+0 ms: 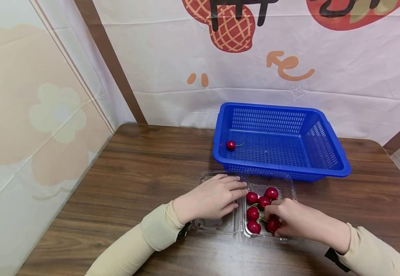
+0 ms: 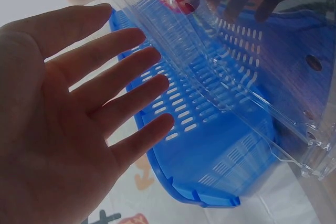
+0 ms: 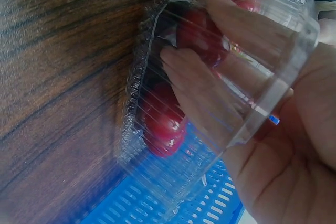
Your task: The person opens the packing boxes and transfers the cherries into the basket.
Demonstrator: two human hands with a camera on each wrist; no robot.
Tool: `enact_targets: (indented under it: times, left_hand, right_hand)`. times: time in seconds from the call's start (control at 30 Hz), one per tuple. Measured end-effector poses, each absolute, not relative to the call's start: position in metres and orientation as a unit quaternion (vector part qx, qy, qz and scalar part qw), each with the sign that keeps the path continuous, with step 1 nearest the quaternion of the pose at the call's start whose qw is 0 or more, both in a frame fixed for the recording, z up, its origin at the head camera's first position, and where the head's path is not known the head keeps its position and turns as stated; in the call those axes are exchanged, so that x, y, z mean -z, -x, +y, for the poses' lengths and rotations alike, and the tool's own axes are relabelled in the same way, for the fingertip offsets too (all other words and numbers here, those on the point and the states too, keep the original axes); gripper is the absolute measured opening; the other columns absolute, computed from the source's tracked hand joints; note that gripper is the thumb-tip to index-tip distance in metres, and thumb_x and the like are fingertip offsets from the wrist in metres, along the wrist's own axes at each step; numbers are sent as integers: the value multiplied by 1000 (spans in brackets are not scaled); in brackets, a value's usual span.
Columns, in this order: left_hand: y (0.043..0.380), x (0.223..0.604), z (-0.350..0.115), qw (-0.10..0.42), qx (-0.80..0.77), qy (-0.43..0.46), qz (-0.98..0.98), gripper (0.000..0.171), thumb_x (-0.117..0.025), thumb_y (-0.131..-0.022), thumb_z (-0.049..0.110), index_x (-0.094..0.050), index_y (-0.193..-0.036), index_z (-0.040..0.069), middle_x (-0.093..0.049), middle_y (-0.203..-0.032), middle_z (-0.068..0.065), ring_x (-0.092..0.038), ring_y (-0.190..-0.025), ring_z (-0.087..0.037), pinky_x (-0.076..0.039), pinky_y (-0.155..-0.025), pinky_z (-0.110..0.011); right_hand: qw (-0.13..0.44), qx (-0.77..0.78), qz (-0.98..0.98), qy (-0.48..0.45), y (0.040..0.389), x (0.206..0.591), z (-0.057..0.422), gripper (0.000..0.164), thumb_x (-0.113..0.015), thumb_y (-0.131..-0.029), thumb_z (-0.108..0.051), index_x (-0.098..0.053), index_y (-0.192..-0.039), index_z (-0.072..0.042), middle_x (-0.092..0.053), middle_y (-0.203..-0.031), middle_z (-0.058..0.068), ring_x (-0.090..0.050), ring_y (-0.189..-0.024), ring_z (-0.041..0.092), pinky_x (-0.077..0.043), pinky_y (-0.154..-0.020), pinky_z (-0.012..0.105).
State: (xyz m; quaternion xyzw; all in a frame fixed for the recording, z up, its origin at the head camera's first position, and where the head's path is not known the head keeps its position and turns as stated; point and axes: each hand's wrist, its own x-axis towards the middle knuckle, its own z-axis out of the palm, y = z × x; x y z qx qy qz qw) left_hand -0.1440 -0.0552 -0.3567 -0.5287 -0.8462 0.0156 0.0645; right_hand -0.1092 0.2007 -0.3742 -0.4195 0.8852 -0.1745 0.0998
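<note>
In the head view, a clear plastic clamshell box (image 1: 260, 234) lies unfolded on the table, with several dark red cherries (image 1: 254, 227) in its right half. My right hand (image 1: 291, 219) reaches into that half, its fingertips round a cherry (image 1: 273, 224) near the front right corner. Through the clear wall in the right wrist view, that cherry (image 3: 197, 38) shows between thumb and finger. My left hand (image 1: 211, 196) lies over the box's left half, the lid (image 1: 217, 226), its fingers spread and straight. The left wrist view shows the left palm (image 2: 68, 108) holding nothing.
Behind the box stands a blue perforated basket (image 1: 338, 168) with a single stemmed cherry (image 1: 231, 145) at its left side. The wooden table (image 1: 144, 168) ends at a printed curtain (image 1: 172, 103) behind and to the left.
</note>
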Motion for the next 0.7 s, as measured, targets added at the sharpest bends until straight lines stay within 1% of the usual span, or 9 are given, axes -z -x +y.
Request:
enact_targets:
  times: [0.3, 0.57, 0.7]
  left_hand:
    - [143, 355, -55, 66, -13, 528, -847, 45, -52, -90, 31, -54, -131, 15, -52, -136, -3, -41, -127, -22, -36, -105, -40]
    - [143, 355, -56, 70, -16, 528, -846, 44, -52, -89, 31, -55, -131, 15, -53, -135, -3, -42, -127, -22, -36, -105, -40]
    - [143, 355, -56, 71, -15, 528, -846, 45, -53, -89, 31, -55, -131, 15, -53, -135, -3, -41, -127, -22, -36, -105, -39]
  right_hand:
    - [88, 184, 883, 423, 110, 366, 202, 28, -78, -61, -10, -63, -84, -16, -63, -80, -6, -55, -67, -1, -51, -54, 18]
    - [42, 183, 883, 430, 109, 349, 205, 28, -79, -63, -12, -63, -86, -14, -61, -82, -6, -53, -66, 0, -50, -52, 19]
    - [44, 182, 886, 425, 110, 341, 206, 28, -78, -65, -12, -63, -89, -13, -61, -84, -5, -55, -69, 2, -52, -54, 19]
